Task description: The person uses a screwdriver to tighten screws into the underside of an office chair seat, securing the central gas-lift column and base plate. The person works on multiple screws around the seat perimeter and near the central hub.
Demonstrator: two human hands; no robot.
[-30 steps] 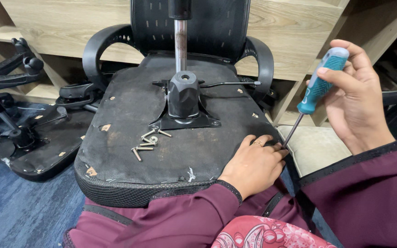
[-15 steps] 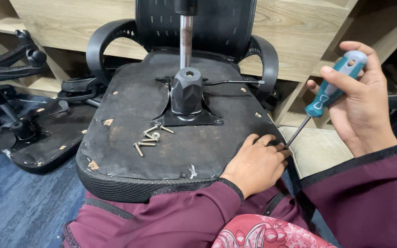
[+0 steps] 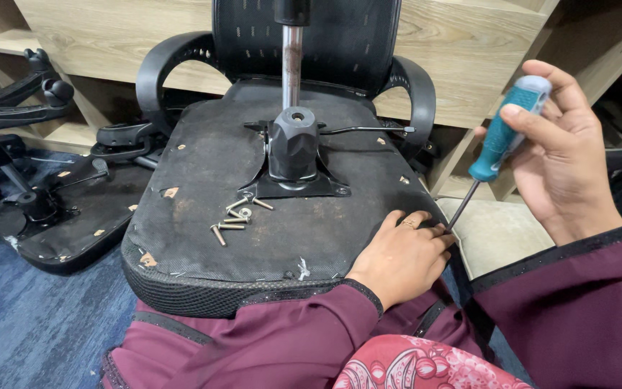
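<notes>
An upturned black office chair seat lies in front of me, its metal mechanism plate and gas-lift column standing up in the middle. Several loose screws lie on the seat underside. My left hand rests on the seat's right edge, fingers curled against it near the screwdriver tip. My right hand grips a teal-handled screwdriver, held tilted with its thin shaft pointing down-left to the seat edge by my left fingers.
The chair's backrest and two curved armrests sit behind the seat. Another dismantled chair seat and base lie on the blue carpet at left. Wooden shelving runs along the back.
My right hand with the screwdriver has shifted slightly up and right. My left hand stays on the seat edge. The view has moved a little.
</notes>
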